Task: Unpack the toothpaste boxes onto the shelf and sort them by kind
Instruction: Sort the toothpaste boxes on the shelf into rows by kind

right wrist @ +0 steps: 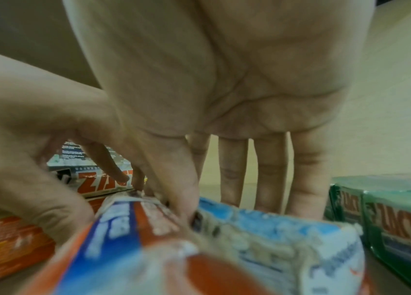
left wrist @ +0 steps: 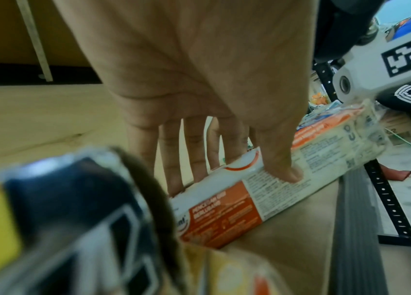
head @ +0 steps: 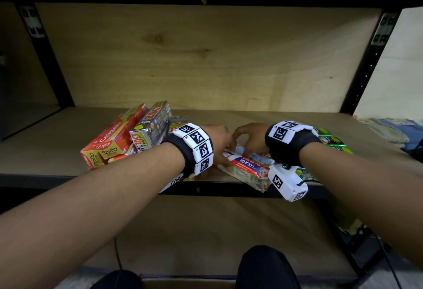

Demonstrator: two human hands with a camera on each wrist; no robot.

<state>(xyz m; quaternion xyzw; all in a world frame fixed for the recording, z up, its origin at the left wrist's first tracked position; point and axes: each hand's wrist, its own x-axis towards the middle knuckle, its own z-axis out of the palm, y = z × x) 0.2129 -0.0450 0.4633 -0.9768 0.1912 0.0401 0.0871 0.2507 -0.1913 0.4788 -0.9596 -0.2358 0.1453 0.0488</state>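
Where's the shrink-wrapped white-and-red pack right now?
In the head view the white-and-red pack lies at the shelf's front edge, centre-right, gripped by both hands, between the Colgate boxes on its left and the green boxes on its right.

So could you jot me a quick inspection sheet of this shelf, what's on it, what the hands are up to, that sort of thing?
Surface: wooden shelf, bare at the back.
Job's things: red Colgate boxes and silver Zact boxes piled at left; a wrapped white and red pack at the front edge, one end jutting over it; green boxes at right.
Clutter: folded cloth at the far right.
Hands: left hand holds the wrapped pack, thumb on its side; right hand grips the same pack from above.
Cables: a thin dark cable hangs below the shelf.
Surroundings: black metal uprights, a lower wooden board, a cardboard edge at the bottom.
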